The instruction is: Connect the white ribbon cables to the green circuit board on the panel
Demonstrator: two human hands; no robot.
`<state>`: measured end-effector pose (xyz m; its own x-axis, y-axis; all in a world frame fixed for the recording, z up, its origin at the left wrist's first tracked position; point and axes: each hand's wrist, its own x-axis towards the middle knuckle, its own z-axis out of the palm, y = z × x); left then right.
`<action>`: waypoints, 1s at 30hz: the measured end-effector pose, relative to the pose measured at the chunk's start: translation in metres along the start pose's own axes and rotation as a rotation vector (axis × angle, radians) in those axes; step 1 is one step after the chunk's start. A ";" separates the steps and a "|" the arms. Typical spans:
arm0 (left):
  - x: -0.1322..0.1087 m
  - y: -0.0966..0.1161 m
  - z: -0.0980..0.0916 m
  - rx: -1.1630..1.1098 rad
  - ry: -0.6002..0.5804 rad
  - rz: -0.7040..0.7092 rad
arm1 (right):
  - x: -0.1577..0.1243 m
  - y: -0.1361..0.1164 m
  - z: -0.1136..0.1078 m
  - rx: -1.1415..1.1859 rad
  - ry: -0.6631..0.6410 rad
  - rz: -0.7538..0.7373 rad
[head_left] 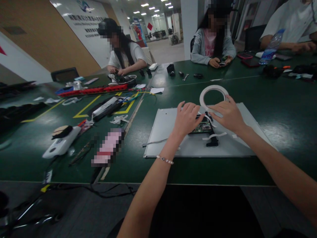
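Right hand [229, 114] clamped on the lower right rim of a white tape roll [214, 87], which is tilted above the far part of the white panel [162, 124]. Left hand [188, 117] at the middle of the panel, fingers bent over the far left edge of a green circuit board [203, 128]; cannot tell whether they pinch anything. On the panel's near part, a black bracket [213, 143] with a white strip [219, 135] across it; phone [109, 145] left of the panel.
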<state>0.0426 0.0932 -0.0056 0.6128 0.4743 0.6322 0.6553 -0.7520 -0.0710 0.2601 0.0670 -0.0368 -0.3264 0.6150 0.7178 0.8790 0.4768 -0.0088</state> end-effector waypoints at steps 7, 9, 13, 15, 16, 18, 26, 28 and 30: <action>-0.003 0.001 0.009 -0.037 -0.084 0.092 | 0.003 -0.011 0.001 0.121 -0.085 0.020; -0.003 -0.001 0.011 -0.057 -0.092 0.097 | 0.003 -0.010 0.001 0.143 -0.094 0.023; -0.003 -0.002 0.012 -0.103 -0.106 0.072 | 0.002 -0.009 0.003 0.166 -0.082 0.009; -0.002 -0.002 0.012 -0.137 -0.111 0.047 | 0.002 -0.010 0.003 0.189 -0.054 0.017; -0.002 -0.002 0.013 -0.158 -0.114 0.037 | 0.002 -0.011 0.004 0.200 -0.037 0.026; -0.002 -0.001 0.014 -0.203 -0.112 0.015 | 0.002 -0.013 0.005 0.220 -0.001 0.059; -0.001 0.001 0.017 -0.318 -0.112 -0.067 | 0.002 -0.023 0.008 0.266 0.043 0.197; 0.000 0.002 0.017 -0.356 -0.112 -0.080 | 0.003 -0.025 0.007 0.279 0.049 0.220; 0.000 0.003 0.015 -0.383 -0.108 -0.089 | 0.003 -0.026 0.007 0.301 0.065 0.241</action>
<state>0.0512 0.0979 -0.0179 0.6169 0.5754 0.5370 0.5084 -0.8122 0.2862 0.2339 0.0612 -0.0388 -0.0916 0.6952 0.7130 0.7834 0.4923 -0.3793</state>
